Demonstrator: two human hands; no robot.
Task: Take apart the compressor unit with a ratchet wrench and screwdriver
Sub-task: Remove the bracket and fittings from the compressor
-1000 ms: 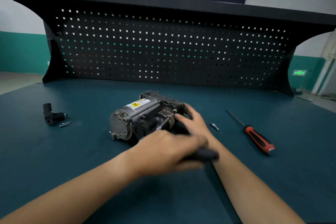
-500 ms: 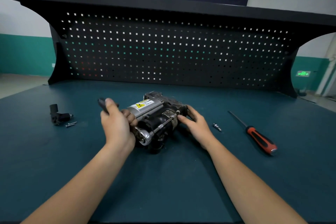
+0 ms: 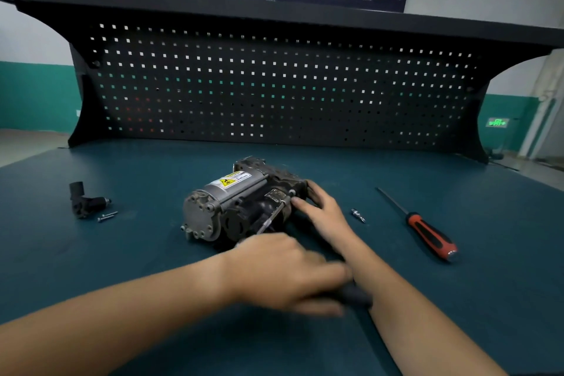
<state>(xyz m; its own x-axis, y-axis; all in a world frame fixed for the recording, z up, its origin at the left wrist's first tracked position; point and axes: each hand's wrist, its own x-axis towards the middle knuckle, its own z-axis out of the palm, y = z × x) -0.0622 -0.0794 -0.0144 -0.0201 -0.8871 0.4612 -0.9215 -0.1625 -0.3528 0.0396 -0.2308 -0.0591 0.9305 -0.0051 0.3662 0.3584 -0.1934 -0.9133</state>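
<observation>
At the middle of the teal bench (image 3: 146, 268), the grimy grey metal compressor unit (image 3: 232, 207) looks heavy and rigid. The right hand (image 3: 323, 214) braces its casing with straight fingers, a sound hold, while the left hand (image 3: 280, 268) curls round the black-handled ratchet wrench (image 3: 270, 219).

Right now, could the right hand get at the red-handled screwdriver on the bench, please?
Probably yes: the right hand rests on the compressor, holding nothing, and only a small metal fitting lies on the bench between it and the screwdriver to its right.
</observation>
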